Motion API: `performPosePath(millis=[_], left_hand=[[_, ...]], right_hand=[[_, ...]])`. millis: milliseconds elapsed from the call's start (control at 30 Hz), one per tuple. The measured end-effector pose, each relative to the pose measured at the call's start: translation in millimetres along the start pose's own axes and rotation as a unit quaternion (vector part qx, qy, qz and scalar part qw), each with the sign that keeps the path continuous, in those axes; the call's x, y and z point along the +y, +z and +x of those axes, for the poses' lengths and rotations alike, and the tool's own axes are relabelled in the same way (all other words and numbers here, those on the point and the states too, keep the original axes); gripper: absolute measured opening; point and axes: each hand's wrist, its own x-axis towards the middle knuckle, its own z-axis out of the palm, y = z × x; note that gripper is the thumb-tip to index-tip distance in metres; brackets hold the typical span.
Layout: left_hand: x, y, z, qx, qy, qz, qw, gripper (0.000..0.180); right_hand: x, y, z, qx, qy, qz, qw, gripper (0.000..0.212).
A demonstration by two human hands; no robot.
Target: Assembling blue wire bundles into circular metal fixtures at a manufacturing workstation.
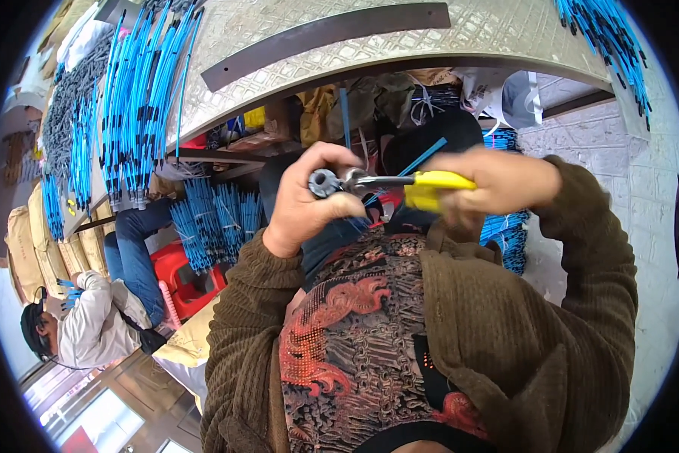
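Observation:
Above my lap, my left hand [302, 196] is closed round a dark grey cylindrical fitting [324, 183], its round end with a central hole facing up. My right hand [490, 181], partly smeared by motion, grips a pair of pliers by their yellow handles [439, 181]. The metal jaws of the pliers [354, 180] are at the fitting, beside my left thumb and fingers. Whether they bite on it cannot be made out. A thin blue cable [424, 156] slants up behind the pliers; its lower end is hidden by them.
Ahead stands a worktop [506, 34] carrying a curved dark metal strip [332, 38]. Blue cables with black ends [139, 98] lie at its left, more [608, 49] at its right. Below are cable bundles [215, 219] and a red stool [185, 275]. Another person [98, 325] sits at left.

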Motion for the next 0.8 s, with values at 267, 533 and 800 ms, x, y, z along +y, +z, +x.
performPosePath(millis=[267, 533, 800], left_hand=[[-1.7, -11.2, 10.1, -0.048, 0.064, 0.069, 0.994, 0.042], [1.9, -9.4, 14.4, -0.107, 0.072, 0.036, 0.991, 0.039], [-7.3, -17.0, 16.1, -0.084, 0.064, 0.052, 0.993, 0.031]], right_hand=[[41.8, 15.6, 6.6, -0.141, 0.031, 0.308, 0.940, 0.040], [86.0, 46.2, 4.4, -0.143, 0.067, 0.522, 0.838, 0.034], [57.3, 24.0, 8.7, -0.103, 0.006, 0.313, 0.944, 0.040]])
